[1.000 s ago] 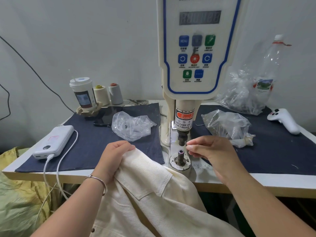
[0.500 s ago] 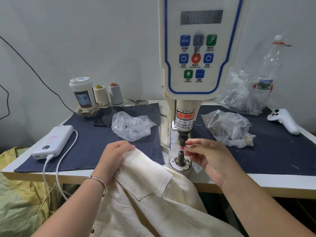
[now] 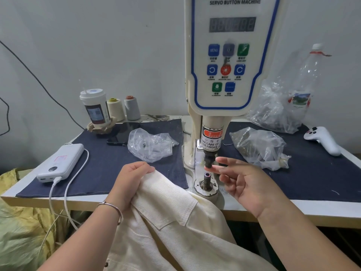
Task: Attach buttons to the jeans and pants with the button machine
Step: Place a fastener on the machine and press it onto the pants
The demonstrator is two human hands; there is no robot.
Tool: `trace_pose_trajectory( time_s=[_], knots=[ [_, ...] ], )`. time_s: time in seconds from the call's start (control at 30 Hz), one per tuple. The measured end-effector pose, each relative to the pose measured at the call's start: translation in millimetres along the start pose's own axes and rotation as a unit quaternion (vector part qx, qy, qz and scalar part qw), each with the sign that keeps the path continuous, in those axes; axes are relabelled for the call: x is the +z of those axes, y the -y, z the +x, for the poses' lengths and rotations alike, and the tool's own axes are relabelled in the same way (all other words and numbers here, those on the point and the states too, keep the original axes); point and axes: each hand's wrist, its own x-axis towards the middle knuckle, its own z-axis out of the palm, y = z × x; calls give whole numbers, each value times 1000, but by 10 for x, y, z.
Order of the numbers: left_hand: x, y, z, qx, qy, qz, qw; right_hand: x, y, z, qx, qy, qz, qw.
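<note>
Your left hand [image 3: 134,178] grips a bunched fold of cream-coloured pants [image 3: 175,231], which drape from the front edge of the surface [image 3: 293,210] toward your lap, probably to keep the waistband ready to slide into place. The pants lie just beside the servo button machine [image 3: 230,75], not yet under its press. Your right hand [image 3: 246,184] hovers palm up beside the upper punch [image 3: 209,160], fingers [image 3: 224,161] loosely spread and holding nothing visible, one fingertip touching the punch's lower end, apparently seating a button there. Below it stands the lower die [image 3: 206,178], bare. A clear plastic bag [image 3: 259,147], likely holding buttons, lies within easy reach on the right.
</note>
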Motion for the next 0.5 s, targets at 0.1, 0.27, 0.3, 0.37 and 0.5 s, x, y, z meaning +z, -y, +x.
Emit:
trace_pose_trajectory(
  time_s=[0.1, 0.27, 0.3, 0.37, 0.5],
  knots=[
    [4, -11, -8, -3, 0, -1, 1000, -21, 15, -102, -11, 20, 9, 1000],
    [-18, -48, -37, -4, 8, -11, 1000, 16, -159, -438, -180, -84, -174, 965],
    [-22, -58, -43, -4, 11, -14, 1000, 117, -217, -517, -212, -64, -191, 956],
    [-23, -72, -50, -5, 13, -24, 1000, 404, -319, -556, -257, 1, -223, 940],
    [-37, -52, -57, -4, 13, -54, 998, 1059, -326, -63, -316, 42, -355, 879]
  ],
)
